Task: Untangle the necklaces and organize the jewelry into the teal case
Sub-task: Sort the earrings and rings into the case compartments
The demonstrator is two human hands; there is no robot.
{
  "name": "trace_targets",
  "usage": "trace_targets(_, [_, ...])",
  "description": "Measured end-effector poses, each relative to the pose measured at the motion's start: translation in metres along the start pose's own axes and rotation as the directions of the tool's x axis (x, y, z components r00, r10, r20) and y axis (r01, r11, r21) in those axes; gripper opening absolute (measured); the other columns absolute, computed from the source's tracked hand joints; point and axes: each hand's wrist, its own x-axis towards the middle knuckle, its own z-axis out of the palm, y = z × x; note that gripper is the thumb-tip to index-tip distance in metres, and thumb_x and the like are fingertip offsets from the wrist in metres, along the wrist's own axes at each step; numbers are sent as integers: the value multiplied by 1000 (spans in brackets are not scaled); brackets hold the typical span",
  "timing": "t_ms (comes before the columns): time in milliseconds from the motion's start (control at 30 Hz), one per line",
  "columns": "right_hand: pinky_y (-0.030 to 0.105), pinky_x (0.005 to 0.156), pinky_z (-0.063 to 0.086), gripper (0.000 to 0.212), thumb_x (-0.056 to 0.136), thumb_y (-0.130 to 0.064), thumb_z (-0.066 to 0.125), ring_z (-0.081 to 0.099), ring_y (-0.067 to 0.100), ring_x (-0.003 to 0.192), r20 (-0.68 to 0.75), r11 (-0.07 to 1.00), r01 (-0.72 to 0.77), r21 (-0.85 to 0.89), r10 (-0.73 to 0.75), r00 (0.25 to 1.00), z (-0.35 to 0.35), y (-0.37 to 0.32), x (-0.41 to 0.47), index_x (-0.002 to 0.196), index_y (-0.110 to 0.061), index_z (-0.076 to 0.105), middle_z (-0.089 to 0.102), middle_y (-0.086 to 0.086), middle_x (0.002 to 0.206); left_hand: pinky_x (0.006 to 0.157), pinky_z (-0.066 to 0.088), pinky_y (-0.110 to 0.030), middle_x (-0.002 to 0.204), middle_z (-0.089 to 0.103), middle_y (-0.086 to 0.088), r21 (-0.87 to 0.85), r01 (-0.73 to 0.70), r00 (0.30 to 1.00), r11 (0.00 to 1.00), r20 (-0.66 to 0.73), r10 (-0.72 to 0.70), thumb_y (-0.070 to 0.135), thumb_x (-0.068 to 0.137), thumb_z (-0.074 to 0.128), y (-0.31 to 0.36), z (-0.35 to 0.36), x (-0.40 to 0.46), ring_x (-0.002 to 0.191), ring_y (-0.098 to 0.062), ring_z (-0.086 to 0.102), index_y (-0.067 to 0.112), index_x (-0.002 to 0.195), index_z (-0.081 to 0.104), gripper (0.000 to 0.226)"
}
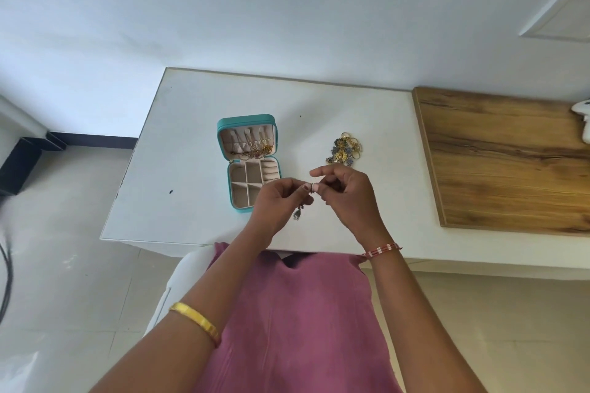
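while the teal case (247,120) lies open, both hands pinch a necklace (299,212).

Bright, even daylight, soft shadows, slight overall softness and wide-angle bending at the edges.

A plain room in a home, by the look of it — a small white table (319,99) pushed against a bare white wall (287,9), pale floor tiles (79,265) with a dark skirting board (95,140), and a wooden board (510,163) alongside.
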Motion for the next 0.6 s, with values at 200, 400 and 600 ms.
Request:
trace_targets(200, [26,59,50,7,86,-13,62,55,16,58,-283,973,-156,169,200,938,-2,37,18,78,-13,64,62,7,68,69,47,-24,58,65,4,-48,73,997,996,-30,-75,10,89,59,3,20,25,67,-15,58,17,74,64,17])
trace_targets(400, [24,63,44,9,85,-6,58,55,20,69,-445,973,-221,-66,170,879,-5,72,55,88,-7,67,66,15,84,80,51,-36,58,66,3,-275,166,984,947,-17,-178,7,91,56,-8,28,36,64,-17,63,9,78,62,14])
trace_targets(600, [29,79,42,26,87,-14,61,56,31,92,-371,891,-240,-386,88,925,-5,78,81,110,-2,61,53,18,108,67,54,-23,63,70,1,-481,220,966,849,-13,-258,5,90,54,-17,29,35,61,-12,68,8,80,61,12])
